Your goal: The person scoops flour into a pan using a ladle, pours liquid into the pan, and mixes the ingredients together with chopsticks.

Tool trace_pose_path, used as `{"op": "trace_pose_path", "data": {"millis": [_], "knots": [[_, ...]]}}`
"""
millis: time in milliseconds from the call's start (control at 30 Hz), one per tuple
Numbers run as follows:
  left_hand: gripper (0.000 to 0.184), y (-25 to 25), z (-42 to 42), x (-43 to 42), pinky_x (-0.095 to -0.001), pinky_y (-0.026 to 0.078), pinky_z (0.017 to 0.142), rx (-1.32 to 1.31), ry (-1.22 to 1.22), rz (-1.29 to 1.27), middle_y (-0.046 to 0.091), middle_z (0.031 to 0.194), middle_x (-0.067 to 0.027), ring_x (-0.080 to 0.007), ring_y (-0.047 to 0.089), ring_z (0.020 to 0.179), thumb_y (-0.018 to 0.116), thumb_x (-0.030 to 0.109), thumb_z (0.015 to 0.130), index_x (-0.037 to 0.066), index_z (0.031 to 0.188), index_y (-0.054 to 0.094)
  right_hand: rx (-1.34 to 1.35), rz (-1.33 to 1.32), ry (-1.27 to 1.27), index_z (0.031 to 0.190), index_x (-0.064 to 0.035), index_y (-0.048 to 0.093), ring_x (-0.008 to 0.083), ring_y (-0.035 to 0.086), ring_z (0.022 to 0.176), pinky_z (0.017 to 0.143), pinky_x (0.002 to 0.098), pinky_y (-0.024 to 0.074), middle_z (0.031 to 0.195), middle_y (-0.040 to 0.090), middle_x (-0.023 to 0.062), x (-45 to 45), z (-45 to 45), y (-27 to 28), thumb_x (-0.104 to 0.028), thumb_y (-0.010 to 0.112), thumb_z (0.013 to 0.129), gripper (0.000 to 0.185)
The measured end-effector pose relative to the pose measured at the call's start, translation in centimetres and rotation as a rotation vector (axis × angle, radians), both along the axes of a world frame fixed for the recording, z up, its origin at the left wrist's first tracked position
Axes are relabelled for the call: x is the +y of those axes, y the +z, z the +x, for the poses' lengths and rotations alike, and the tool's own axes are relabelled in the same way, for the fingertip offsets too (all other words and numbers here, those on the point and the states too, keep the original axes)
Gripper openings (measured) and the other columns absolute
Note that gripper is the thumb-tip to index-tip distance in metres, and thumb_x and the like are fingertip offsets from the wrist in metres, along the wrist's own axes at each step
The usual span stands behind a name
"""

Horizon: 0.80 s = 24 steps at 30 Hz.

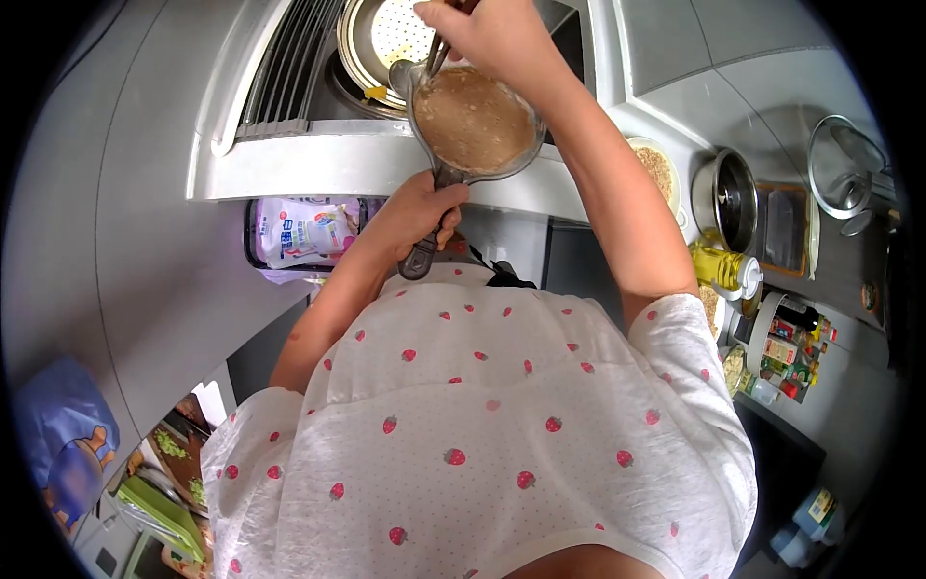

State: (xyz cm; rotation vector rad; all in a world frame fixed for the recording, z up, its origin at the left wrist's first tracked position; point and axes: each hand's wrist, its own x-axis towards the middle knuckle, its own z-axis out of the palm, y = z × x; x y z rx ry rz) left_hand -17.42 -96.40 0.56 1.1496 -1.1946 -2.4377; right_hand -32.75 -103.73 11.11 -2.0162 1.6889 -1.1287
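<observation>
My left hand (pixel 417 217) is wrapped round the dark handle of a small pan (pixel 424 135). A brown, thick mixture (pixel 475 116) fills the pan, which is held over the white front edge of the cooktop. Above its far left rim, my right hand (pixel 482 34) has its fingers closed on a dark, thin utensil (pixel 439 53), whose lower end comes down beside the rim. Just behind the pan is a perforated steamer pot (pixel 371 53) with a bit of yellow (pixel 375 93) at its edge.
A metal grate (pixel 289 72) lies left of the pot. On the right counter are a bowl of brown crumbs (pixel 653 172), a steel pot (pixel 733 198), an oil bottle (pixel 719 267) and a glass lid (pixel 847 166). Purple-white packets (pixel 307 232) sit in a basket below the left edge.
</observation>
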Motion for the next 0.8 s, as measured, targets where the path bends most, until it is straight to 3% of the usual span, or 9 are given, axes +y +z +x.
{"op": "trace_pose_path", "data": {"millis": [67, 133, 233, 333, 400, 600, 633, 733, 800], "knots": [[0.016, -0.3, 0.3, -0.2, -0.0255, 0.035, 0.038, 0.010, -0.001, -0.003, 0.045, 0.053, -0.0019, -0.0113, 0.041, 0.039, 0.052, 0.017, 0.084, 0.004, 0.078, 0.045, -0.043, 0.083, 0.049, 0.071, 0.0030, 0.059, 0.0375, 0.059, 0.068, 0.064, 0.0415, 0.0454, 0.068, 0.058, 0.0234, 1.1, 0.5, -0.3, -0.024, 0.056, 0.076, 0.028], [0.016, -0.7, 0.7, -0.5, -0.0249, 0.034, 0.039, 0.020, -0.005, -0.006, 0.045, 0.055, -0.0020, -0.0111, 0.041, 0.040, 0.053, 0.018, 0.085, 0.003, 0.081, 0.046, 0.041, 0.082, 0.215, 0.070, 0.0019, 0.060, 0.0135, 0.058, 0.049, 0.050, 0.0289, 0.0453, 0.056, 0.059, 0.0054, 2.3, 0.3, -2.3, -0.025, 0.059, 0.079, 0.028], [0.017, -0.9, 1.2, -0.7, -0.0243, 0.034, 0.038, 0.035, 0.023, 0.049, 0.045, 0.055, -0.0015, -0.0105, 0.040, 0.040, 0.054, 0.018, 0.085, 0.003, 0.081, 0.046, -0.186, 0.359, -0.061, 0.075, 0.0021, 0.063, 0.0131, 0.060, 0.054, 0.054, 0.0270, 0.0485, 0.062, 0.062, 0.0072, 4.4, -3.3, -2.7, -0.028, 0.061, 0.079, 0.030], [0.017, -0.8, 1.2, -0.7, -0.0248, 0.036, 0.038, 0.041, 0.025, 0.046, 0.046, 0.054, -0.0016, -0.0109, 0.041, 0.039, 0.051, 0.018, 0.085, 0.005, 0.076, 0.046, -0.396, 0.251, -0.243, 0.082, 0.0010, 0.064, 0.0101, 0.060, 0.057, 0.052, 0.0215, 0.0481, 0.067, 0.063, 0.0061, 5.7, -7.1, -4.3, -0.022, 0.060, 0.082, 0.024], [0.017, -1.3, 1.2, -0.8, -0.0248, 0.036, 0.039, 0.074, 0.011, 0.085, 0.046, 0.055, -0.0016, -0.0107, 0.042, 0.040, 0.052, 0.019, 0.085, 0.004, 0.079, 0.047, -0.461, 0.150, -0.268, 0.083, -0.0006, 0.065, 0.0107, 0.060, 0.061, 0.055, 0.0226, 0.0480, 0.068, 0.063, 0.0046, 6.1, -6.9, -6.8, -0.024, 0.061, 0.082, 0.024], [0.018, -2.3, 1.0, -0.9, -0.0230, 0.033, 0.038, 0.008, -0.022, 0.095, 0.044, 0.056, -0.0007, -0.0095, 0.039, 0.041, 0.054, 0.020, 0.086, 0.003, 0.084, 0.048, -0.777, 0.510, -0.160, 0.091, 0.0009, 0.059, 0.0131, 0.061, 0.067, 0.061, 0.0231, 0.0488, 0.078, 0.063, 0.0101, 10.4, -6.8, -8.3, -0.018, 0.049, 0.088, 0.022], [0.018, -2.4, 1.1, -1.0, -0.0230, 0.033, 0.038, 0.012, -0.020, 0.100, 0.044, 0.056, -0.0007, -0.0095, 0.039, 0.041, 0.054, 0.020, 0.086, 0.003, 0.084, 0.048, -0.690, 0.552, -0.275, 0.090, 0.0011, 0.059, 0.0127, 0.060, 0.066, 0.061, 0.0235, 0.0493, 0.078, 0.063, 0.0111, 10.6, -8.6, -8.3, -0.017, 0.047, 0.089, 0.022], [0.018, -2.5, 0.8, -1.1, -0.0231, 0.034, 0.039, 0.021, -0.027, 0.096, 0.045, 0.057, -0.0006, -0.0094, 0.040, 0.042, 0.054, 0.021, 0.086, 0.003, 0.086, 0.049, -0.666, 0.323, -0.450, 0.090, 0.0008, 0.059, 0.0119, 0.060, 0.066, 0.062, 0.0231, 0.0492, 0.079, 0.064, 0.0105, 9.5, -8.1, -8.7, -0.017, 0.050, 0.088, 0.020], [0.018, -2.3, 0.5, -1.1, -0.0232, 0.034, 0.040, 0.050, -0.031, 0.094, 0.044, 0.057, -0.0002, -0.0092, 0.040, 0.042, 0.053, 0.020, 0.086, 0.003, 0.088, 0.050, -0.630, 0.317, -0.366, 0.088, 0.0006, 0.060, 0.0127, 0.059, 0.067, 0.063, 0.0230, 0.0478, 0.079, 0.064, 0.0102, 9.1, -4.9, -9.8, -0.018, 0.052, 0.088, 0.020]]}}
